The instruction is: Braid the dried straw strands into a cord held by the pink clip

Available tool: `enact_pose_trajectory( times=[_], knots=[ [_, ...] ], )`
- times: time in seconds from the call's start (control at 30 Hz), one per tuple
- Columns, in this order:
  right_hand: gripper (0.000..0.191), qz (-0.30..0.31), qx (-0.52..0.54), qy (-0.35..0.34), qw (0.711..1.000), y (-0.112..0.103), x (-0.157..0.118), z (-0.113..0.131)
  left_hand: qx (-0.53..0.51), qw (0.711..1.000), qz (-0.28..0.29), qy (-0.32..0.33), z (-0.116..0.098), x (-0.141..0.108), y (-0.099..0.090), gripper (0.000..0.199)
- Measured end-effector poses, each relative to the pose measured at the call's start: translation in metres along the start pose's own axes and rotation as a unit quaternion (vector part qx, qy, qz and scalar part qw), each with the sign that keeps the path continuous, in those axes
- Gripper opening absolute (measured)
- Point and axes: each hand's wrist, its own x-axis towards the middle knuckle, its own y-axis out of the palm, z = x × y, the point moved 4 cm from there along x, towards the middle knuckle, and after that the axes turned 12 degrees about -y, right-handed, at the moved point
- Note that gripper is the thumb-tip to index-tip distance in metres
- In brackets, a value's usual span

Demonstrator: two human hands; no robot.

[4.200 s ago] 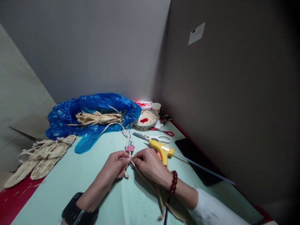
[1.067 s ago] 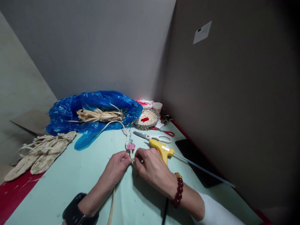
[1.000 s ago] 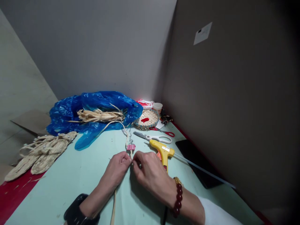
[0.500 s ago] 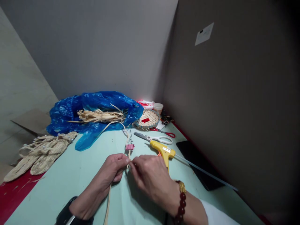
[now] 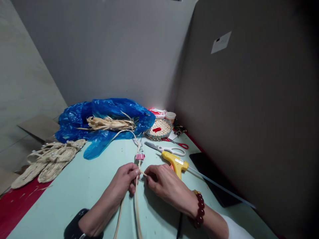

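Pale straw strands [image 5: 137, 205] run down from a pink binder clip [image 5: 140, 157] fixed on a thin braid [image 5: 137, 147]. My left hand [image 5: 128, 177] pinches the strands just below the clip, thumb and forefinger together. To its right, my right hand [image 5: 161, 179] is closed on the end of one short strand stretched between the two hands. Two long strands hang toward the near edge, one under my left hand and one between my hands. The braid leads back to the blue plastic bag [image 5: 97, 146].
A straw bundle [image 5: 109, 123] lies on the bag. Woven sandals [image 5: 53, 162] sit at left. Right of the clip are grey scissors [image 5: 171, 150], red scissors [image 5: 178, 143], a yellow glue gun [image 5: 174, 161] and a black tablet [image 5: 216, 186]. Behind stand a round basket [image 5: 163, 127] and a cup [image 5: 170, 116].
My right hand has drawn a little away from my left, pulling a strand out to the right. A second long strand now shows between my hands. The view has shifted slightly.
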Motion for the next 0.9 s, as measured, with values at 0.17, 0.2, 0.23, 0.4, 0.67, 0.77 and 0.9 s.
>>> enact_pose_trajectory(
  times=[0.17, 0.2, 0.23, 0.4, 0.67, 0.77, 0.9],
  knots=[
    [0.018, 0.015, -0.005, 0.018, 1.000, -0.004, -0.001, -0.003, -0.011, 1.000, 0.014, -0.011, 0.008, 0.003, 0.003, 0.027],
    [0.018, 0.019, -0.008, 0.016, 1.000, -0.004, -0.001, -0.003, -0.013, 1.000, 0.015, -0.008, 0.008, 0.004, 0.003, 0.027],
    [0.018, 0.022, -0.012, 0.012, 1.000, -0.004, -0.001, -0.003, -0.015, 1.000, 0.014, -0.003, 0.008, 0.005, 0.002, 0.028],
    [0.016, 0.019, -0.044, -0.012, 0.999, 0.002, -0.002, -0.001, 0.004, 1.000, -0.003, 0.012, 0.008, 0.012, -0.001, 0.028],
    [0.019, 0.070, -0.136, 0.000, 0.988, -0.021, 0.018, -0.003, 0.044, 0.993, -0.089, 0.061, 0.015, 0.016, -0.002, 0.021],
    [0.021, 0.066, -0.260, -0.060, 0.961, -0.042, 0.062, 0.007, 0.060, 0.992, -0.090, 0.069, 0.018, 0.023, 0.000, 0.016],
    [0.021, 0.075, -0.304, -0.088, 0.946, -0.041, 0.140, 0.011, 0.077, 0.993, -0.081, 0.048, 0.022, 0.032, 0.001, 0.019]
  ],
)
